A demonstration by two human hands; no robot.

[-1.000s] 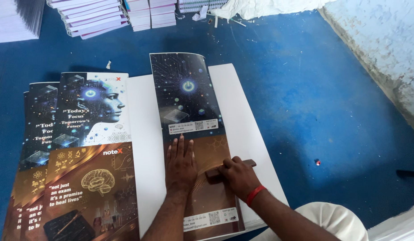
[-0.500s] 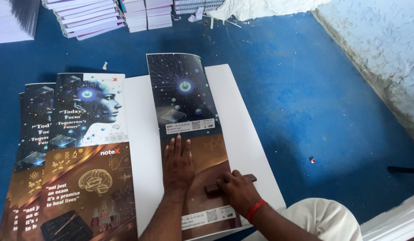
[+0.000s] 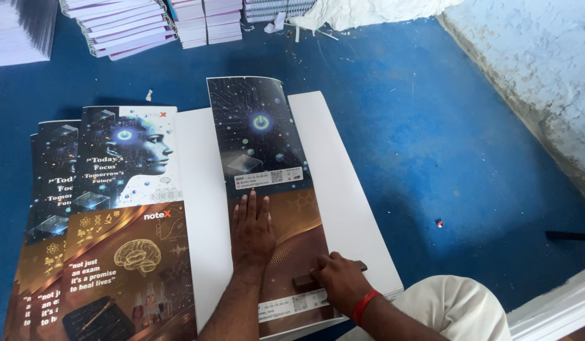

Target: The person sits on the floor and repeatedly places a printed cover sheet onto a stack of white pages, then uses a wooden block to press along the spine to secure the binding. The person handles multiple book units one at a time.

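While the left hand (image 3: 253, 230) lay flat, gripping nothing, pinning the folded cover sheet (image 3: 270, 196) on the white board (image 3: 343, 189), the right hand (image 3: 340, 281) clenched a small brown block (image 3: 305, 281) near the sheet's right edge, presumably pressing its crease

a long printed cover sheet (image 3: 267, 196) lies flat on a white board, its far half dark with a glowing blue symbol, its near half brown and gold, the far edge curling slightly up. a small dark wooden block (image 3: 308, 280) rests on its near right part.
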